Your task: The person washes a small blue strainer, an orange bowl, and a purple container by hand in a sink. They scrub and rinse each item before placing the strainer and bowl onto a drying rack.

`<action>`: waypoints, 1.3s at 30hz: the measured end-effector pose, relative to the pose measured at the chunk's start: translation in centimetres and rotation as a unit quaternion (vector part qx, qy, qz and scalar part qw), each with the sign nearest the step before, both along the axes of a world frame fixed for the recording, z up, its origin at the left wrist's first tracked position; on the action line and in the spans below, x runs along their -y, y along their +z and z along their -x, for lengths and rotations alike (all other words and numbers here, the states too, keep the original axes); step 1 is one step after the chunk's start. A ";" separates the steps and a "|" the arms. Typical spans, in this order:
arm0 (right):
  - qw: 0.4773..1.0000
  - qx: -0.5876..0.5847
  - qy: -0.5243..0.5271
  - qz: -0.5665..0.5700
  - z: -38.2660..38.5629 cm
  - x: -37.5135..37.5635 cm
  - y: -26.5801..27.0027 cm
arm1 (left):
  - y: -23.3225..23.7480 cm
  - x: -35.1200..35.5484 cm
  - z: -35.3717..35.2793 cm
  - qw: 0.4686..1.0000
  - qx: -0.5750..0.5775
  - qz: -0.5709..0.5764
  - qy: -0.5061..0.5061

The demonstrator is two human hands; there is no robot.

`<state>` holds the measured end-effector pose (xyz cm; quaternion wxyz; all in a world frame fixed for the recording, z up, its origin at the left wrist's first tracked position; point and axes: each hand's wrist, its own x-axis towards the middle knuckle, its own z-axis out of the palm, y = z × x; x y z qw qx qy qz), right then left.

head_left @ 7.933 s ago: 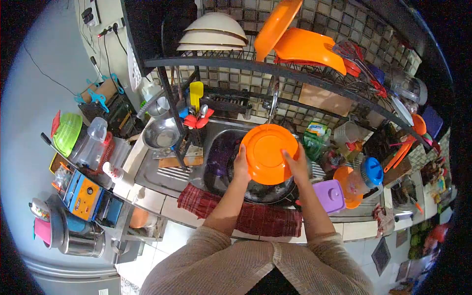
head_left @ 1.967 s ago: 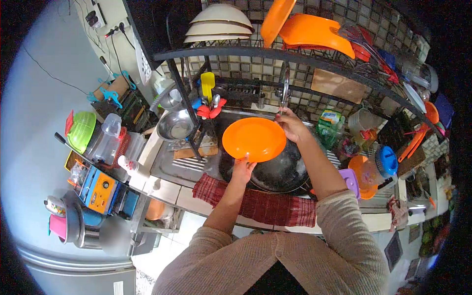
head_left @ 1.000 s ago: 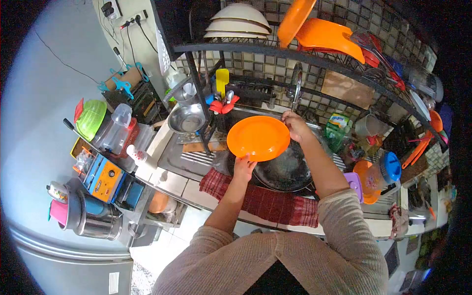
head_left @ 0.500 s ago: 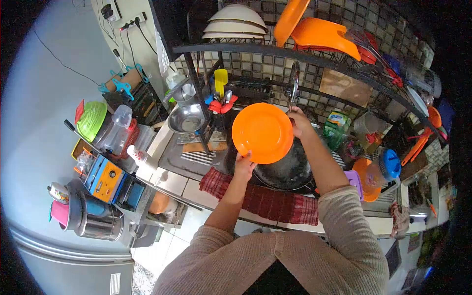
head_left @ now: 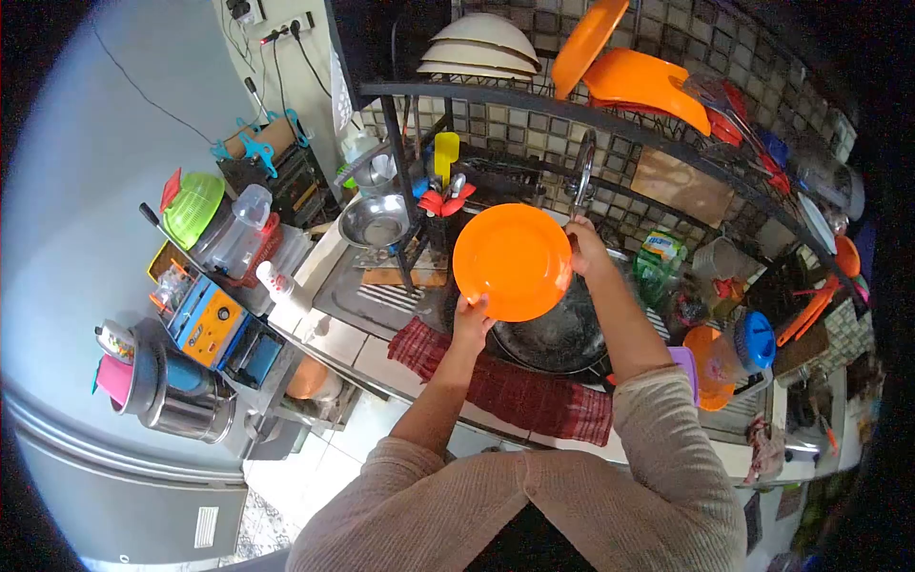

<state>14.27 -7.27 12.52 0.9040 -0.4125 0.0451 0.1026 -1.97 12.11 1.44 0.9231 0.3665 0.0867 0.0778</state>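
An orange plate is held up over the sink, its round face turned toward me. My left hand grips its lower left rim, thumb on the front. At the upper right rim, my right hand has hold of the plate, close to the faucet. Beneath the plate sits a large dark wok or pan, partly covered by it. A red checked cloth lies along the counter's front edge below my hands.
A dark rack spans above the sink, bearing white bowls and orange dishes. A metal bowl and utensils stand left. On the right are a green dish-soap bottle and a blue-lidded pitcher.
The view has shifted slightly, so the surroundings appear moved. Both hands still hold the orange plate in nearly the same place over the sink.
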 end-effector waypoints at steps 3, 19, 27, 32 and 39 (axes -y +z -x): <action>1.000 0.004 -0.001 0.013 0.3 0.2 0.4 | 0.6 0.7 0.6 1.000 -0.014 -0.019 0.010; 0.996 -0.036 0.082 0.032 0.6 2.2 2.6 | 3.2 4.8 3.3 0.993 -0.032 -0.064 0.096; 0.978 0.051 0.201 -0.007 -3.6 1.4 -4.3 | 1.5 5.4 4.5 0.992 0.004 -0.079 0.102; 0.965 0.120 0.202 0.116 -3.5 -1.1 -5.5 | 6.6 6.7 4.0 0.964 -0.063 -0.167 0.197; 0.763 0.326 0.060 0.554 -0.2 2.7 -4.8 | 6.7 3.4 -1.0 0.974 -0.120 -0.183 0.065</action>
